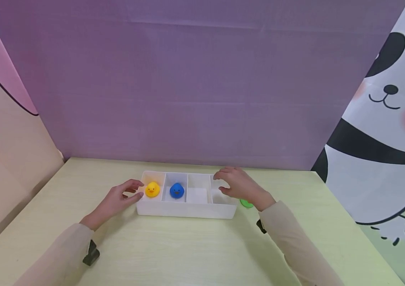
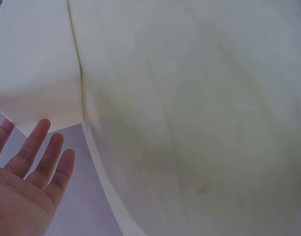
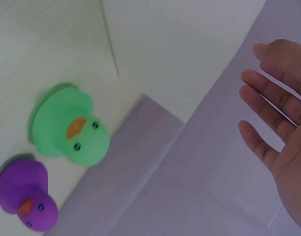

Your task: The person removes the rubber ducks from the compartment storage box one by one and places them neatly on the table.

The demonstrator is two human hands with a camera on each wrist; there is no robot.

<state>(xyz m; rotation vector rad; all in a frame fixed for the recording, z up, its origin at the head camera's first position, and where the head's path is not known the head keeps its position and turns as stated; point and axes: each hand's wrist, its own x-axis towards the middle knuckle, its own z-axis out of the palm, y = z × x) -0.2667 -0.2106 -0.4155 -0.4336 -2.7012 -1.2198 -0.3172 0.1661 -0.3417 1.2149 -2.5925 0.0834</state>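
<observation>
A white divided box (image 1: 186, 210) stands on the table, a yellow duck (image 1: 152, 189) in its leftmost compartment and a blue duck (image 1: 176, 190) in the one beside it. At the box's left end is the left hand (image 1: 114, 201), fingers relaxed and holding nothing; the left wrist view shows its spread fingers by the box (image 2: 37, 64). Over the right end of the box hovers the right hand (image 1: 242, 186), fingers loosely bent around nothing. A green duck (image 1: 246, 203) is partly hidden under the right wrist; the right wrist view shows the green duck (image 3: 71, 125) whole.
A purple duck (image 3: 26, 194) lies beside the green one in the right wrist view; the right arm hides it in the head view. The pale table (image 1: 188, 250) ends at a purple backdrop (image 1: 188, 87), with a panda-print cloth (image 1: 377, 174) at the right.
</observation>
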